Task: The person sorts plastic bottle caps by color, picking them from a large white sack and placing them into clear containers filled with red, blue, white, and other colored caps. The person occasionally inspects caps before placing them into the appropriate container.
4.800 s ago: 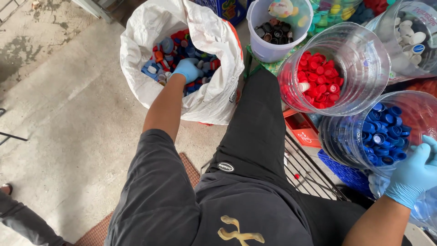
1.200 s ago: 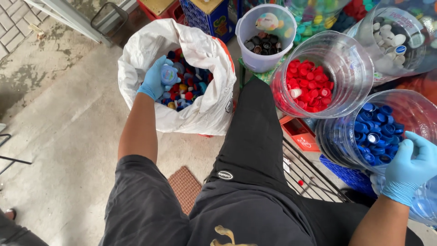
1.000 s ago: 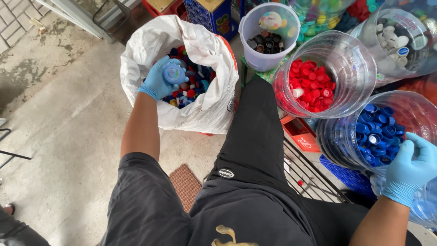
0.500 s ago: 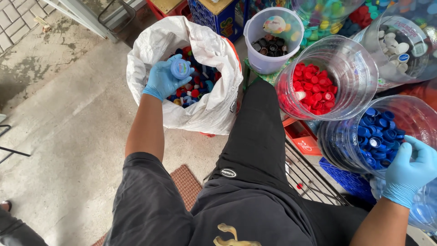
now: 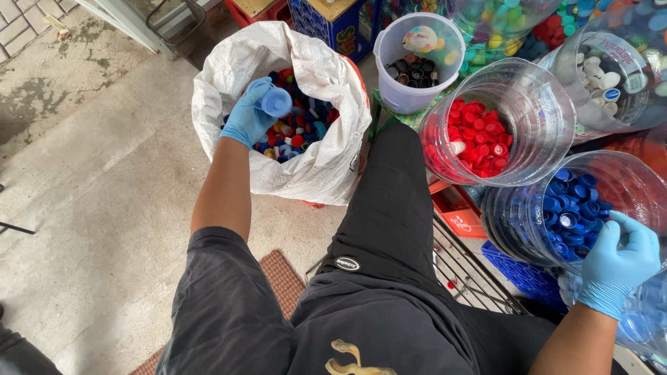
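left hand (image 5: 246, 119), blue cap (image 5: 276, 103), open side up

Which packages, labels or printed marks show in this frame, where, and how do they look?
Sack: white woven, open, left of the leg, dark print low on its side.
Jar label: white with red print, on the top-right clear jar.
Trouser patch: small black oval at the knee.
Red crate: white print.

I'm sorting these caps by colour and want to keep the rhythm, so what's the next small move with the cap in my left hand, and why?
Probably carry the blue cap in your left hand across to the clear jar of blue caps, which your right hand is steadying. The cap is lifted clear of the mixed caps in the white sack, and each jar holds one colour.
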